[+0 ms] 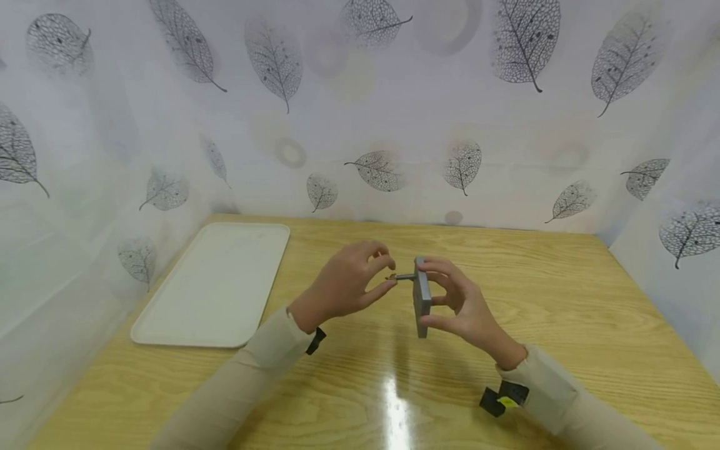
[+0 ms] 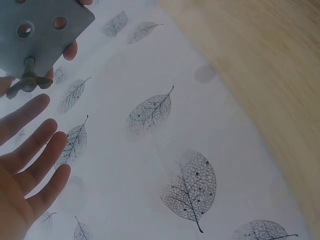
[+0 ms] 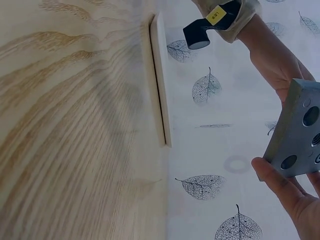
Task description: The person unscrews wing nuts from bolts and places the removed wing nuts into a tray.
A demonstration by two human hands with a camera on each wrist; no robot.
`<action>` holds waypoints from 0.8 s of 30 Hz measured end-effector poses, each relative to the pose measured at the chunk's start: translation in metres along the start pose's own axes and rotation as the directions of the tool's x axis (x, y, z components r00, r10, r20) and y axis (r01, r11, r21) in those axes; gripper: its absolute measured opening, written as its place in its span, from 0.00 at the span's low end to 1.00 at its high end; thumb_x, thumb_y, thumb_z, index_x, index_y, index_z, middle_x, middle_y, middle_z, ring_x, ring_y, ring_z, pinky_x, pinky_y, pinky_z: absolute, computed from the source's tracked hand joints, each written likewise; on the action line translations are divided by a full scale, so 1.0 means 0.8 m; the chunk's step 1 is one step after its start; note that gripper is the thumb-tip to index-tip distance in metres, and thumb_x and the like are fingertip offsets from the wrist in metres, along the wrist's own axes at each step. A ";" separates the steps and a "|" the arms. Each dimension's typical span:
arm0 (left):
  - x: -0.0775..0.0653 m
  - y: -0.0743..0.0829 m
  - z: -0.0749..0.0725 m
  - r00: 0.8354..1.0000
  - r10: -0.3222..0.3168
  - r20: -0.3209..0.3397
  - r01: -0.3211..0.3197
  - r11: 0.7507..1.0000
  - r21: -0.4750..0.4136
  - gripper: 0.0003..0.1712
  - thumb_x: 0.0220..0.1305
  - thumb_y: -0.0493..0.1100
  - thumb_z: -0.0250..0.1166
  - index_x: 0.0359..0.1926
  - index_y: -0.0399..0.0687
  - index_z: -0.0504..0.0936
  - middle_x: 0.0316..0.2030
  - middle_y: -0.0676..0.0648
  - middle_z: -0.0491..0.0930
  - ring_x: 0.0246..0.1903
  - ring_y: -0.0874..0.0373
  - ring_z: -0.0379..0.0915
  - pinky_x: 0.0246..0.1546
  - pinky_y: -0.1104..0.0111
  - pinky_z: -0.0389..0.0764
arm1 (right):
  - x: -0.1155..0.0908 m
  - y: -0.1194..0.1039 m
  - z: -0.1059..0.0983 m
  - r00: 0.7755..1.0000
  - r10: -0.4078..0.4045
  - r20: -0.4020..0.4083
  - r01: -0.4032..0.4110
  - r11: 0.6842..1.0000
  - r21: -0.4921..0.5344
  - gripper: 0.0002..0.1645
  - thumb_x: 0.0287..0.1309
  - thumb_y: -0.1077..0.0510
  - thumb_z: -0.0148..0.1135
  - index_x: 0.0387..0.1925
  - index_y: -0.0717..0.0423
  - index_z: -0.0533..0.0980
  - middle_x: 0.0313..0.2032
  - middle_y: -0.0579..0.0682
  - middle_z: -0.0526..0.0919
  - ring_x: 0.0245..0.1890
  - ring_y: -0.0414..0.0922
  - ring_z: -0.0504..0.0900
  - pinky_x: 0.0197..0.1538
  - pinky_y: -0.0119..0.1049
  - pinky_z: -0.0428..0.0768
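In my right hand [image 1: 464,303] is a thick grey metal plate [image 1: 421,300], held on edge between the thumb and fingers. The left wrist view shows round holes through this plate [image 2: 45,37]. A wing screw [image 1: 404,276] sticks out from its left face; its winged end [image 2: 30,84] is seen close up from the left wrist. My left hand [image 1: 354,278] is at the wings, thumb and index finger on either side, its other fingers spread and fairly straight. Whether the index fingertip touches the wing cannot be told.
A cream tray [image 1: 210,284] lies at the left on the wood-grain table [image 1: 562,300]. Behind the table hangs a white curtain [image 1: 236,144] printed with leaves. Each wrist has a black camera mount [image 1: 504,398] on it.
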State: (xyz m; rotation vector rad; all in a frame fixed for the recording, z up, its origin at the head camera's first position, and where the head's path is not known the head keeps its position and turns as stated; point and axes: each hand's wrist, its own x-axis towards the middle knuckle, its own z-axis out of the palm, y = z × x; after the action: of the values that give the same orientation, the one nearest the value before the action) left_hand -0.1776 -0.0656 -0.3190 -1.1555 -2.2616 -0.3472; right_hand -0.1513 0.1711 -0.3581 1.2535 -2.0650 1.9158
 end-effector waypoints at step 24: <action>0.001 0.000 -0.007 1.000 -0.013 -0.009 0.013 1.000 -0.026 0.11 0.58 0.51 0.65 0.34 0.50 0.80 0.37 0.51 0.77 0.35 0.59 0.74 0.37 0.68 0.77 | 0.002 0.000 -0.004 1.000 -0.005 -0.009 0.005 1.000 0.001 0.41 0.47 0.70 0.67 0.63 0.67 0.60 0.65 0.43 0.63 0.61 0.40 0.71 0.43 0.40 0.83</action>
State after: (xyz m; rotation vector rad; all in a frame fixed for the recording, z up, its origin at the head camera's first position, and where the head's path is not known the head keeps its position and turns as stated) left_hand -0.1757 -0.0675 -0.3145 -1.1508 -2.2640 -0.3869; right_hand -0.1540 0.1730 -0.3560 1.2467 -2.0552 1.9177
